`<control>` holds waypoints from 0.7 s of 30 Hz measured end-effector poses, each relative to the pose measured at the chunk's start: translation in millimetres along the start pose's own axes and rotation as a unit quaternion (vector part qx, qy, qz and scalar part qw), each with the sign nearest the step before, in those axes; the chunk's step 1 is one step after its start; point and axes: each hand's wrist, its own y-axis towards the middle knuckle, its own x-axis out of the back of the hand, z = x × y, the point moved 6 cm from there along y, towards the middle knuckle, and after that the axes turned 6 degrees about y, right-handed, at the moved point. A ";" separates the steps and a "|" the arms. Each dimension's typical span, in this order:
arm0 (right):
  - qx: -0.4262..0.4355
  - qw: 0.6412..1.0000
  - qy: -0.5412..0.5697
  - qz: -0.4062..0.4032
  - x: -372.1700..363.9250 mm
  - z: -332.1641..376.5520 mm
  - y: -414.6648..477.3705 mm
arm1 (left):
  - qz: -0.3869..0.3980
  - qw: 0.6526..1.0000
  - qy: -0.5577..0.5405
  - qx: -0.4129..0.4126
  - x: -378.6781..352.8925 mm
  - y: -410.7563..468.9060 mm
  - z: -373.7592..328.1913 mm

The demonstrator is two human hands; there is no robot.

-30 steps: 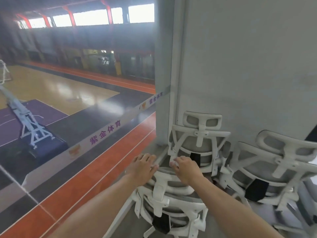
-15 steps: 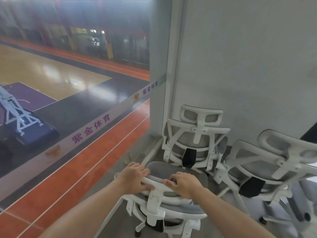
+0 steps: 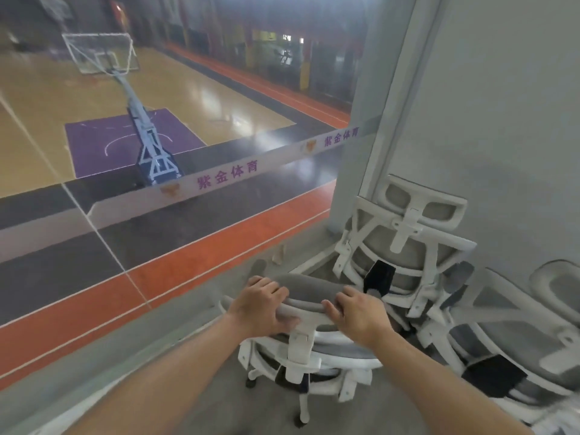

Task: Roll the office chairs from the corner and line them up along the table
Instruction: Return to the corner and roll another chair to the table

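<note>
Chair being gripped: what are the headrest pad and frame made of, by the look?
Headrest pad: looks like grey mesh or woven fabic, matte, no glare under both hands, left and right. Frame: probably moulded plastic, white, smooth, faint sheen, with cut-out ribs like the chair behind. Motion blur leaves the weave unclear.

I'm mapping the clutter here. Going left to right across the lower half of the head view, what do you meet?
Orange floor strip → left hand → right hand, both on the near chair's headrest → chair against the wall → rightmost chair.
</note>
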 end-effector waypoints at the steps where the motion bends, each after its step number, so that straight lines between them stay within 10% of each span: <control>1: 0.013 1.000 -0.014 -0.013 1.9 2.3 -8.5 | 0.006 1.000 0.009 0.022 5.0 -9.5 -8.5; 21: 0.330 0.942 -0.026 0.048 -20.7 146.5 -189.6 | 0.048 0.962 0.082 0.257 123.9 -286.7 -108.3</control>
